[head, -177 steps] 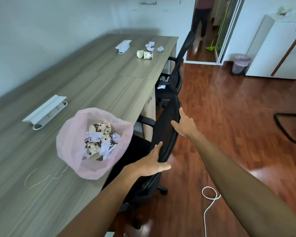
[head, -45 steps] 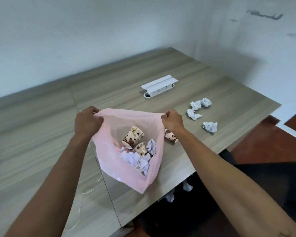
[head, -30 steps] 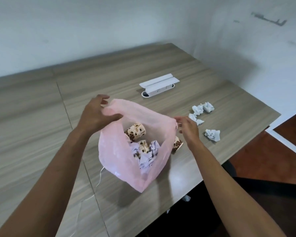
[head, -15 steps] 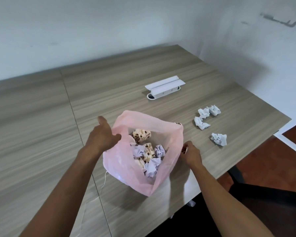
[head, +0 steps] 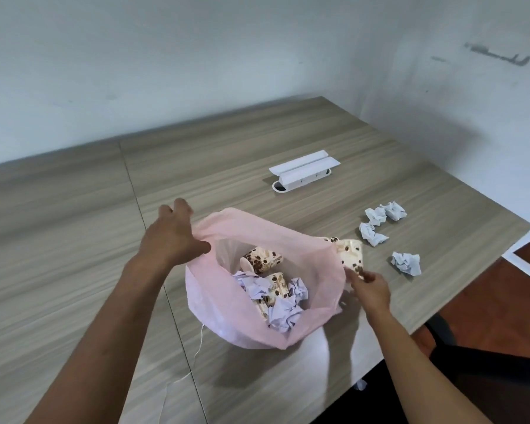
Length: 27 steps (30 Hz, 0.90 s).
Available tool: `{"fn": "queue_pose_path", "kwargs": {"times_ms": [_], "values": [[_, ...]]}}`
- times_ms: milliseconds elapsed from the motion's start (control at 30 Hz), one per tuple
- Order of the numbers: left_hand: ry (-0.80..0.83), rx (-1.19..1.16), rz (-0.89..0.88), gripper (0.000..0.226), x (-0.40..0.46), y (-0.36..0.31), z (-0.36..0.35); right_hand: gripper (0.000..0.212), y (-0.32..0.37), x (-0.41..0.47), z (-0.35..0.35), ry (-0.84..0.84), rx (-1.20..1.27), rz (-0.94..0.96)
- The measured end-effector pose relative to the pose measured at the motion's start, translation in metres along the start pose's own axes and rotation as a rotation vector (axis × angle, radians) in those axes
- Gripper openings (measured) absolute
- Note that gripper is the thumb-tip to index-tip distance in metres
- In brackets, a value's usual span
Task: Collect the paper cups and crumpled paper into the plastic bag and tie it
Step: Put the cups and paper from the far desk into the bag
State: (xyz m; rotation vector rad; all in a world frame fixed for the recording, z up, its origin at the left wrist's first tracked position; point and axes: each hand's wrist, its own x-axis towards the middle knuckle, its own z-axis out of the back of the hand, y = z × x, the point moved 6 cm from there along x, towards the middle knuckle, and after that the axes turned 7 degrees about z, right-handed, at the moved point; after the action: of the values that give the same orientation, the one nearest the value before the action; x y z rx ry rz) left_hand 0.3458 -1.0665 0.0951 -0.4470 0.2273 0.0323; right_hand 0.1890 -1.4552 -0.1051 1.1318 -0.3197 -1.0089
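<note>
nearest, a loose white string (head: 193,356) trailing over the wooden table (head: 74,270). just beyond, the pink plastic bag (head: 227,319) slumped on the tabletop, mouth wide, already holding paper cups (head: 262,261) and crumpled paper (head: 283,313). right hand (head: 369,289) pinching a spotted paper cup (head: 351,255) by its lower end, lifted just outside the bag's right rim, not yet over the opening. left hand (head: 172,240) pinching the bag's left rim between thumb and fingers, holding the mouth up. farther right, four paper balls (head: 406,263) lying loose near the table edge, well apart from the bag. farthest, a white socket box (head: 303,171) with raised lid.

likely risks: thin film collapsing if the left grip slackens, so the cup strikes the rim and rolls off; a light grip near the cup's base letting it tip; paper balls near the edge getting knocked to the floor.
</note>
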Motion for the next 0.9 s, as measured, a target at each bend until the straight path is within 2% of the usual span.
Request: {"fn": "queue_pose_path", "kwargs": {"times_ms": [67,133,200,267,300,367,433,500,567,633,767,833,900], "values": [[-0.035,0.069,-0.136,0.094,-0.002,-0.02,-0.003,0.052,0.015,0.006,0.009,-0.041,0.198,-0.013],[-0.111,0.154,-0.396,0.11,-0.01,-0.052,-0.008,0.037,0.039,0.008,0.017,-0.056,0.374,0.035],[-0.24,0.298,-0.7,0.105,-0.02,-0.086,-0.018,0.018,0.074,0.0,0.025,-0.011,0.496,0.119],[-0.277,0.458,-0.832,0.08,-0.021,-0.109,-0.032,0.008,0.108,-0.012,0.029,0.096,0.564,0.213],[-0.256,0.507,-0.821,0.061,-0.016,-0.115,-0.036,0.01,0.123,-0.021,0.03,0.188,0.578,0.255],[-0.236,0.492,-0.707,0.027,0.002,-0.119,-0.034,0.034,0.143,-0.04,0.028,0.408,0.51,0.313],[-0.273,0.346,-0.597,0.021,0.019,-0.116,-0.024,0.052,0.147,-0.058,0.023,0.597,0.311,0.302],[-0.306,0.198,-0.541,0.021,0.03,-0.109,-0.016,0.048,0.143,-0.074,0.01,0.681,0.052,0.279],[-0.314,0.08,-0.516,0.018,0.033,-0.105,-0.01,0.047,0.139,-0.088,-0.011,0.634,-0.114,0.278],[-0.326,-0.015,-0.496,0.016,0.031,-0.105,-0.004,0.045,0.139,-0.104,-0.038,0.563,-0.177,0.331],[-0.325,-0.125,-0.483,0.015,0.03,-0.099,-0.002,0.066,0.139,-0.131,-0.079,0.757,-0.286,0.47],[-0.327,-0.17,-0.478,0.014,0.032,-0.093,-0.003,0.047,0.152,-0.126,-0.07,0.715,-0.261,0.567],[-0.337,-0.2,-0.46,0.014,0.036,-0.087,-0.004,0.021,0.172,-0.111,-0.047,0.507,-0.093,0.665]]}}
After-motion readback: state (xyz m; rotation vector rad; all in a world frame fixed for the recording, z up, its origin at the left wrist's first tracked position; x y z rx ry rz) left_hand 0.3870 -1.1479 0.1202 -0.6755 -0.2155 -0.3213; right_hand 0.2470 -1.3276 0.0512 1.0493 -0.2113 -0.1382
